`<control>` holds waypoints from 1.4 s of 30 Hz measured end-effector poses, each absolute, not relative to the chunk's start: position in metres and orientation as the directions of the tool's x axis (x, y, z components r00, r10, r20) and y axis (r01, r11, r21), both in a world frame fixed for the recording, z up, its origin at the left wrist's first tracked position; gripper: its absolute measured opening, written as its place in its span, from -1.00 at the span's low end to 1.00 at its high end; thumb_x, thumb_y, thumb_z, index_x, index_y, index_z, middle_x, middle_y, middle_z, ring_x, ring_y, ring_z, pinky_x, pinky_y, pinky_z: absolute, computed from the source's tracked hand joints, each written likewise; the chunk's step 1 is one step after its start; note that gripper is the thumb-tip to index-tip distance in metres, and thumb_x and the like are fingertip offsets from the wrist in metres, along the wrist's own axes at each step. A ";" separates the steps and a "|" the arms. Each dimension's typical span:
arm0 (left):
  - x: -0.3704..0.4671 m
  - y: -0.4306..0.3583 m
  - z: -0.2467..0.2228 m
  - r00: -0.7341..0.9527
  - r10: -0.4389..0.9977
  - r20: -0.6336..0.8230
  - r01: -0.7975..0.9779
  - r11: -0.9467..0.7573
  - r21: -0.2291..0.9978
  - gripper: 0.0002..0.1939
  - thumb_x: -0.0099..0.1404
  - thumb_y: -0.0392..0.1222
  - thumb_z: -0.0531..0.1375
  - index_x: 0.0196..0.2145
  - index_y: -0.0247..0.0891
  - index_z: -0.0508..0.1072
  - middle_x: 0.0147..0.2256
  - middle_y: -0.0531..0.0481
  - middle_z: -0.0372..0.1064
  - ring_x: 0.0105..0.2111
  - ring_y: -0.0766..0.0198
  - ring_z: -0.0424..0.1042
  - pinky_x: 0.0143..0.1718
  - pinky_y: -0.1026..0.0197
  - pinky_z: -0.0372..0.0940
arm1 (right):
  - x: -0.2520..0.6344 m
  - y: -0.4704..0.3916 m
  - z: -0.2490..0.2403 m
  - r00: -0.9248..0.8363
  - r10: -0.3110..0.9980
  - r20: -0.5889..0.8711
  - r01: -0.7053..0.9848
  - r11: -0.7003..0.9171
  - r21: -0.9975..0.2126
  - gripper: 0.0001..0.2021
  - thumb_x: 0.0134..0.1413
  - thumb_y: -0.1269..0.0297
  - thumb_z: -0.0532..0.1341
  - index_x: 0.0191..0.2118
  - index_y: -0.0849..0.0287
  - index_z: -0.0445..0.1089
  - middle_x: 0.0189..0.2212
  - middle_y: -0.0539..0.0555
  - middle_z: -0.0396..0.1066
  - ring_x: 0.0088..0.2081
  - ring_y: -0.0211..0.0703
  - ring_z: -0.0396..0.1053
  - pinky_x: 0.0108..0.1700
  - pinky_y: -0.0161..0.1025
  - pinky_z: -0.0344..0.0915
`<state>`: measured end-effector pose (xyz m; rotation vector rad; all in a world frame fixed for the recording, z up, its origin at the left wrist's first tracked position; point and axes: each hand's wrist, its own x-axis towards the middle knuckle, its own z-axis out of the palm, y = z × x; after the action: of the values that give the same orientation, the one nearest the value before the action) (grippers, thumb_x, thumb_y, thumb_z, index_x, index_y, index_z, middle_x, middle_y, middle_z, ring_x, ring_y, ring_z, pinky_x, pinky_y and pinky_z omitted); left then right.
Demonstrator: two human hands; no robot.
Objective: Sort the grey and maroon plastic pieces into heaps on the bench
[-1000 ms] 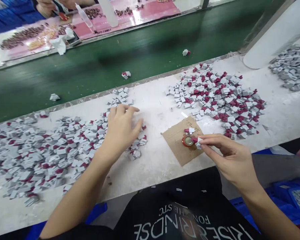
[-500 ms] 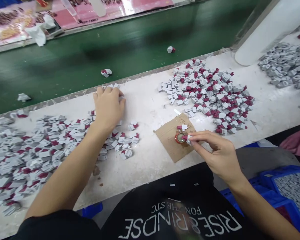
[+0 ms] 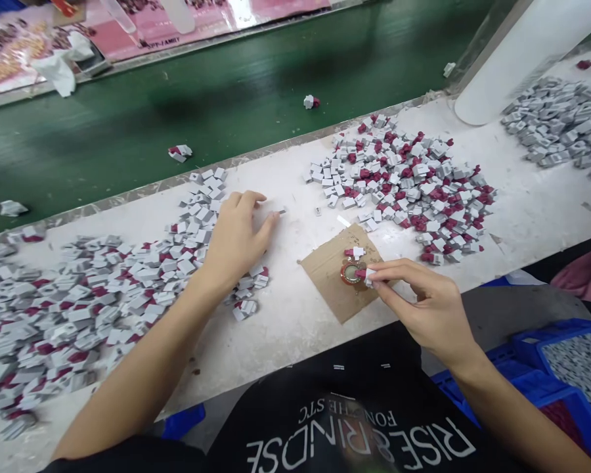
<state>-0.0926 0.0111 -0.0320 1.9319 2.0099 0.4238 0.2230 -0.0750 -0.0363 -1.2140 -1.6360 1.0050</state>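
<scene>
My right hand (image 3: 426, 299) pinches a small grey-and-maroon plastic piece (image 3: 367, 274), its maroon end over a round bottle cap (image 3: 350, 273). The cap lies on a square of brown cardboard (image 3: 332, 289). Just above it on the cardboard rests another maroon-and-white piece (image 3: 355, 252). My left hand (image 3: 241, 233) is over the bench at the right side of the left pile (image 3: 128, 282), thumb and fingers curled together. A small grey plastic piece (image 3: 282, 211) shows at the thumb tip; most of it is hidden.
Another pile of grey-and-maroon pieces (image 3: 414, 184) lies right of the cardboard. Beyond the white bench runs a green belt (image 3: 246, 92) with a few stray pieces. A white cylinder (image 3: 502, 72) stands near plain grey parts (image 3: 561, 121). Blue crates (image 3: 546, 368) sit below, right.
My left hand has drawn back from the grey pieces at the bench's far edge and moved right, with a small grey piece at its fingertips. My right hand stays by the cap.
</scene>
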 end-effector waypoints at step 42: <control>-0.042 0.019 -0.035 0.094 0.979 -0.182 0.209 0.159 0.965 -0.60 0.12 -0.08 0.59 -0.24 -0.21 0.50 -0.16 -0.15 0.67 -0.31 0.21 0.60 -0.29 0.15 0.50 | 0.224 -0.067 -0.035 -0.166 0.971 0.169 0.158 0.196 -0.968 -0.88 0.42 0.34 0.43 -0.12 -0.05 0.73 -0.11 0.08 0.77 -0.05 0.10 0.75 -0.04 0.00 0.74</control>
<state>-0.0421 0.0192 -0.0350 1.2735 1.3453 0.8969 0.2239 -0.0667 -0.0353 -1.1176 -1.5322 1.0903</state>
